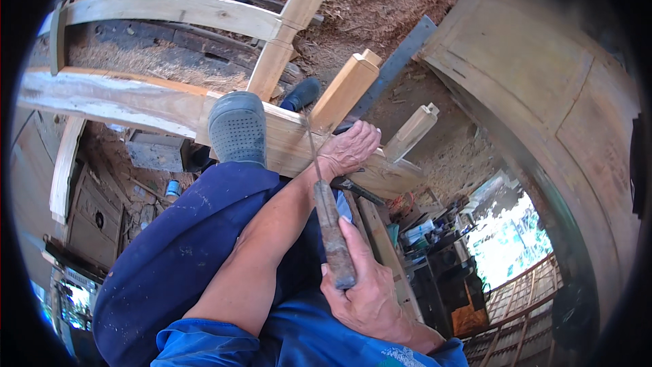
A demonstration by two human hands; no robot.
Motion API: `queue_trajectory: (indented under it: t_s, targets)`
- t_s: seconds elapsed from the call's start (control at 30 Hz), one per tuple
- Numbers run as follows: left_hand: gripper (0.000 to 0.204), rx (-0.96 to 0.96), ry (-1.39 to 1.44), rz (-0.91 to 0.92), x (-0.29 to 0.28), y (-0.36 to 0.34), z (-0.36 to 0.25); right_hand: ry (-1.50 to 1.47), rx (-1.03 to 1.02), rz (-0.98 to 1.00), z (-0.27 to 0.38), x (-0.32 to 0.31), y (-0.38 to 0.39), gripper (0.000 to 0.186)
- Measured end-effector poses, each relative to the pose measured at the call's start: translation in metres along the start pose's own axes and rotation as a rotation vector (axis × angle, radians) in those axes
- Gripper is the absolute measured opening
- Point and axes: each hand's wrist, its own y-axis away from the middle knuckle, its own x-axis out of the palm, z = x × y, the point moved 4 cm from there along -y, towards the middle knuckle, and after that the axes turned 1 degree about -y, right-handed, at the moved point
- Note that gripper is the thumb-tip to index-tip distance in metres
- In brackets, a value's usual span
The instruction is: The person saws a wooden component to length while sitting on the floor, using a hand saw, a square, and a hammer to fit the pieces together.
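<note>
My right hand [367,292] is wrapped round the worn wooden handle of what looks like a chisel [327,221]. The tool's thin metal blade runs up to the pale timber beam [288,139], its tip by the foot of an upright wooden post [346,92]. Beside that post, my left hand [350,149] bears down on the beam, its fingers curled over the wood; the fingertips are hidden. A grey perforated clog [238,126] on my foot presses on the same beam. Under my left wrist lies a dark tool [363,191], its kind unclear.
A long flat blue-grey metal strip [401,58] slants behind the post. Another short tenoned post [413,132] rises at right. A curved wooden frame [170,12] lies beyond, among shavings. Large wooden panels [530,61] stand at right; a grey box [156,151] sits left.
</note>
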Motion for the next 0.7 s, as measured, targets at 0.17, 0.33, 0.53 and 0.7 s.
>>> queue_trajectory:
  t_s: [0.17, 0.33, 0.53, 0.7]
  targets:
    - [0.046, -0.027, 0.006, 0.059, 0.004, 0.001, -0.001, -0.062, 0.034, -0.032, -0.005, -0.009, -0.001, 0.073]
    - [0.045, -0.024, -0.041, 0.067, 0.002, -0.001, -0.003, -0.040, -0.057, -0.095, 0.010, -0.008, -0.011, 0.072]
    - [0.045, -0.032, -0.018, 0.039, 0.001, -0.001, 0.001, -0.015, -0.089, -0.146, -0.021, 0.012, -0.033, 0.071]
    - [0.047, -0.021, -0.016, 0.070, 0.003, 0.001, 0.004, -0.048, -0.034, -0.108, -0.019, 0.009, -0.030, 0.070]
